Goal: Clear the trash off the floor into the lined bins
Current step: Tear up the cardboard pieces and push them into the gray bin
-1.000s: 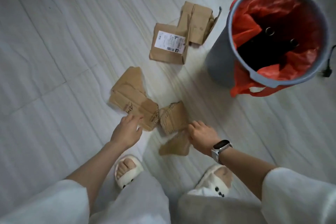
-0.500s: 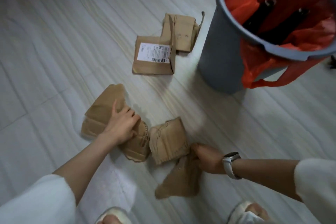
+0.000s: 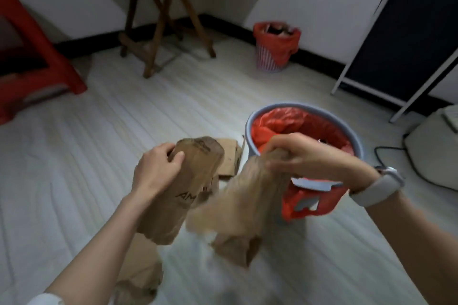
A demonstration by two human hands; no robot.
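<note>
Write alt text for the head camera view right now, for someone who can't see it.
Seen from above, a person's left hand grips a brown cardboard piece and the right hand grips a blurred second piece, beside a grey bin lined with a red bag. More cardboard lies on the pale floor; a second red-lined bin stands by the wall.

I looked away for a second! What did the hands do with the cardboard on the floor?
Both hands lifted cardboard off the floor. The left hand now grips a brown piece, and the right hand grips another torn piece near the grey bin. The labelled cardboard still lies on the floor beside that bin, which still has its red liner.
</note>
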